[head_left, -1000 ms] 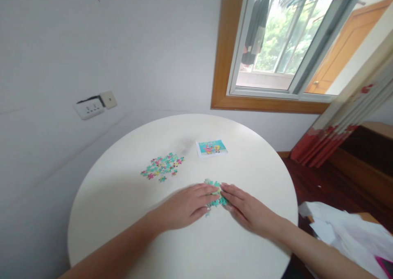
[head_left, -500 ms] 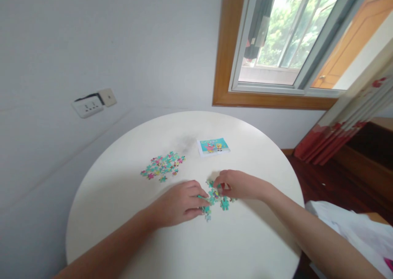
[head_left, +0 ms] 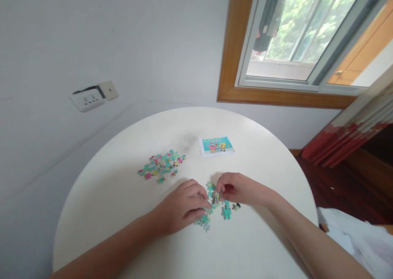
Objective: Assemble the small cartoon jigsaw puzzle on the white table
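Note:
On the round white table, my left hand [head_left: 188,203] rests with its fingers apart over a small group of turquoise jigsaw puzzle pieces [head_left: 204,220], partly covering them. My right hand [head_left: 236,187] is closed in a pinch on a puzzle piece [head_left: 220,194], mostly hidden by its fingertips, at the right side of the same group. Just below the right hand lies a turquoise joined bit of puzzle [head_left: 226,210]. A dark and yellowish piece [head_left: 236,206] sits beside it, under the wrist.
A heap of loose puzzle pieces [head_left: 161,165] lies to the left on the table [head_left: 123,213]. Behind the hands is a picture card [head_left: 216,146] with cartoon figures. A wall with a socket [head_left: 88,100] and a window [head_left: 285,37] stands beyond; white plastic [head_left: 359,238] is at right.
My right hand's fingers have come down and closed in nearer to the centre of the group. The left hand stays over the pieces. The view has shifted slightly.

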{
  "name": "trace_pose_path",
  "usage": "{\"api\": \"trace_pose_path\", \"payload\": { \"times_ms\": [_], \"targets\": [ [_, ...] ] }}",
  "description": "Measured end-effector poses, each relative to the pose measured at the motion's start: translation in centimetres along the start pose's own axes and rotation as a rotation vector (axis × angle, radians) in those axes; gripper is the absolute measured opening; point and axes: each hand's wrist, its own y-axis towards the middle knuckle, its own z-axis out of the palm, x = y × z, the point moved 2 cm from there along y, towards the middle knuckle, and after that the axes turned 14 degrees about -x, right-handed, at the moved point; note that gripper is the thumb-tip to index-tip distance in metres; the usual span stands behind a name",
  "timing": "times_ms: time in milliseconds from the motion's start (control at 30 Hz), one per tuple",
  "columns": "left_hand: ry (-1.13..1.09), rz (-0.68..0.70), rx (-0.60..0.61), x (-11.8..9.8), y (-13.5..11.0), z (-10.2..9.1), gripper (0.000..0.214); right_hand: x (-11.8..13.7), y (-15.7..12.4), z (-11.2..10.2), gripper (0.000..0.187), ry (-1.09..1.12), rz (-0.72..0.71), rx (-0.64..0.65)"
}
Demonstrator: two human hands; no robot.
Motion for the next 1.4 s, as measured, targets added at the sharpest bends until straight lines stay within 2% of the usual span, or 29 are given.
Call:
{"api": "trace_pose_path", "payload": {
  "times_ms": [200,567,833,967,1067,1167,1267,1400],
  "targets": [
    [0.039,-0.121,-0.038,0.4,0.1,0.0,0.02,0.8,0.1,-0.1,0.01,0.05,0.011,0.009],
    [0.097,-0.259,-0.098,0.1,0.7,1.1,0.006,1.8,0.2,0.3,0.007,0.025,-0.049,-0.045],
    [0.116,-0.25,-0.14,1.1,0.4,0.1,0.015,0.7,0.3,0.0,0.007,-0.121,-0.083,-0.157],
    [0.163,-0.249,-0.159,2.3,0.3,-0.9,0.018,0.1,0.5,0.2,0.018,-0.217,-0.101,-0.266],
    [0.134,-0.22,-0.103,2.5,0.3,-1.9,0.017,0.3,0.5,0.5,0.023,-0.256,-0.184,-0.254],
    [0.009,-0.17,0.044,1.7,0.2,-2.2,0.019,0.4,0.4,0.8,0.023,-0.321,-0.208,-0.233],
    [-0.079,-0.125,0.119,0.6,0.1,-1.4,0.04,0.1,0.4,1.1,0.021,-0.384,-0.17,-0.246],
    [-0.029,-0.092,0.1,0.2,-0.2,0.2,0.027,-0.4,0.5,1.2,0.018,-0.432,-0.106,-0.277]
  ]
}}
